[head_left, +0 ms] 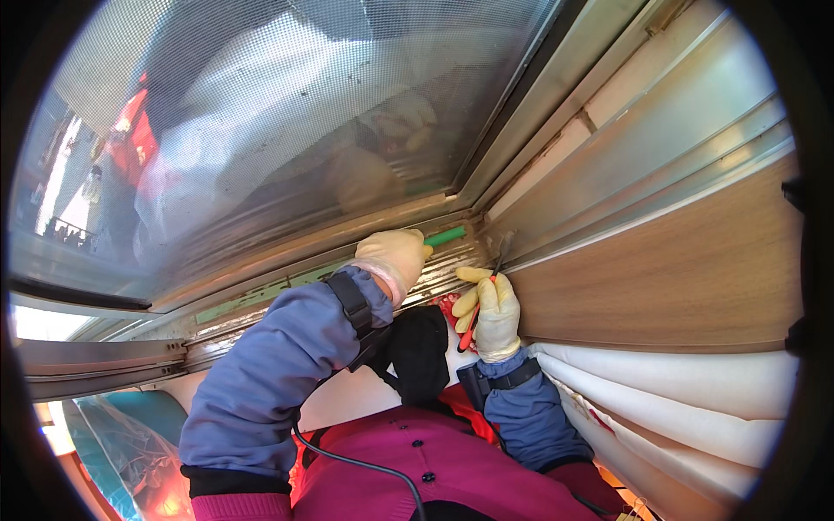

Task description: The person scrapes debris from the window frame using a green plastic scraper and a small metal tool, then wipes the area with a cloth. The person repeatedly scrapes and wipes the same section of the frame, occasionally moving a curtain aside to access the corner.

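My left hand (394,257), in a pale cream glove, is closed over the window sill track. A bright green stick-like piece (446,236) comes out of the fist towards the track's right corner; its other end is hidden. My right hand (492,312), also gloved, holds a slim tool (470,325) with a red and black handle, its index finger and thumb side pointing left. The tool's dark narrow tip (505,244) points up at the corner of the frame. Below both hands runs the ribbed metal window track (443,267), with dirt in its grooves.
A mesh-screened window pane (280,111) rises ahead, with reflections in it. On the right stand a metal frame (651,143) and a wood-grain panel (664,267), with a white curtain (677,384) below. A red patterned cloth (449,306) and black cloth (420,352) lie near the sill. A cable (365,462) crosses my front.
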Motion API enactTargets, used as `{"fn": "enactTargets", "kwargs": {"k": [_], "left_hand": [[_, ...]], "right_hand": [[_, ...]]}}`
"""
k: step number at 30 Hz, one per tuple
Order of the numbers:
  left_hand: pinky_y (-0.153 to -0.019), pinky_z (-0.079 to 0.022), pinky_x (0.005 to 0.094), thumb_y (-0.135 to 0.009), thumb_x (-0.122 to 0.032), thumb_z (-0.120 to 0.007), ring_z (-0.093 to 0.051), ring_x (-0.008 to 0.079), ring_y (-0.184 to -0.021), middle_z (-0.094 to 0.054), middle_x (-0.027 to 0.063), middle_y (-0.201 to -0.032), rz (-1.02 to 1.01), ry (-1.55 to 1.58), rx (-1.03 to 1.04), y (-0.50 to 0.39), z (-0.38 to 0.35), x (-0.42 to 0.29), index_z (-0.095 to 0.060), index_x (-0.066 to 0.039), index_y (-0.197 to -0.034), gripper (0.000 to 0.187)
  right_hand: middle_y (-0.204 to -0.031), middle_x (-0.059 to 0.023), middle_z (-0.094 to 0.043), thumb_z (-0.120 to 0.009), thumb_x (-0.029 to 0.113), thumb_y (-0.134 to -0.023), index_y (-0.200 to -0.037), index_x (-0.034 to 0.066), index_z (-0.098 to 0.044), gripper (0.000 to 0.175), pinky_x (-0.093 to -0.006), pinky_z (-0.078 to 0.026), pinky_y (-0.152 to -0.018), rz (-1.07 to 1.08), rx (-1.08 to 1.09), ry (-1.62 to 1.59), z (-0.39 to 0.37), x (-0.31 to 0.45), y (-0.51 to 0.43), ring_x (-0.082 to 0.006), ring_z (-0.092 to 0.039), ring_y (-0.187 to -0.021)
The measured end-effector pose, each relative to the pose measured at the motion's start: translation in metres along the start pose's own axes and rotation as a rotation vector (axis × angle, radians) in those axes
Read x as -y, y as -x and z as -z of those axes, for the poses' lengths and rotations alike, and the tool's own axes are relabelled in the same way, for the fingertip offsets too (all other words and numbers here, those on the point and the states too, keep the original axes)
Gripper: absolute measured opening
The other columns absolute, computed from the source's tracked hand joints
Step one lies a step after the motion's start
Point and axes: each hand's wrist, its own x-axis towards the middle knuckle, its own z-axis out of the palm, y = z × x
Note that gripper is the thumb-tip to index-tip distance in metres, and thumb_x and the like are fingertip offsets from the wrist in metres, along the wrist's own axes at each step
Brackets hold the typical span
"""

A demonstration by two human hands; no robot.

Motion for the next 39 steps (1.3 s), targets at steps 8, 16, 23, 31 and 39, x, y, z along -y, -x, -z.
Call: {"fn": "enactTargets", "kwargs": {"k": [8, 16, 23, 31, 39], "left_hand": [[-0.075, -0.051, 0.0489, -0.094, -0.037, -0.056, -0.067, 0.0402, -0.086, -0.069, 0.0225, -0.088, -0.001, 0.044, 0.037, -0.009, -0.002, -0.004, -0.071, 0.000, -0.092, 0.039], [-0.078, -0.051, 0.0479, -0.094, -0.038, -0.056, -0.067, 0.0399, -0.091, -0.069, 0.0230, -0.093, 0.010, 0.083, 0.024, -0.019, -0.008, -0.010, -0.071, -0.001, -0.095, 0.040], [-0.082, -0.050, 0.0472, -0.094, -0.040, -0.056, -0.065, 0.0407, -0.098, -0.068, 0.0241, -0.100, 0.079, 0.263, 0.059, -0.021, -0.009, -0.012, -0.070, -0.002, -0.101, 0.041], [-0.085, -0.048, 0.0463, -0.095, -0.039, -0.056, -0.063, 0.0410, -0.099, -0.067, 0.0238, -0.102, 0.062, 0.347, 0.084, -0.024, -0.012, -0.006, -0.069, -0.002, -0.108, 0.041], [-0.077, -0.049, 0.0400, -0.094, -0.033, -0.060, -0.065, 0.0350, -0.084, -0.069, 0.0206, -0.094, 0.072, 0.470, 0.056, -0.022, -0.010, -0.004, -0.068, -0.004, -0.112, 0.034]], "right_hand": [[-0.065, -0.0060, -0.062, -0.037, 0.016, -0.105, -0.115, 0.0004, -0.061, 0.030, -0.0205, -0.043, -0.042, -0.005, 0.022, -0.005, 0.001, 0.001, 0.000, -0.0092, -0.050, -0.042], [-0.062, -0.0067, -0.062, -0.037, 0.017, -0.104, -0.114, -0.0023, -0.060, 0.031, -0.0213, -0.041, -0.040, 0.007, 0.001, 0.014, 0.000, 0.000, 0.000, -0.0106, -0.049, -0.040], [-0.062, -0.0063, -0.061, -0.037, 0.018, -0.104, -0.114, -0.0021, -0.060, 0.032, -0.0213, -0.041, -0.040, 0.005, -0.009, 0.024, -0.001, 0.000, -0.001, -0.0104, -0.048, -0.040], [-0.062, -0.0060, -0.061, -0.037, 0.017, -0.104, -0.113, -0.0021, -0.061, 0.032, -0.0211, -0.041, -0.040, 0.002, -0.007, 0.019, -0.001, 0.001, -0.001, -0.0101, -0.048, -0.040], [-0.062, -0.0062, -0.061, -0.037, 0.016, -0.104, -0.113, -0.0020, -0.061, 0.032, -0.0208, -0.041, -0.039, 0.009, -0.010, 0.005, 0.000, -0.001, -0.002, -0.0104, -0.048, -0.039]]}}
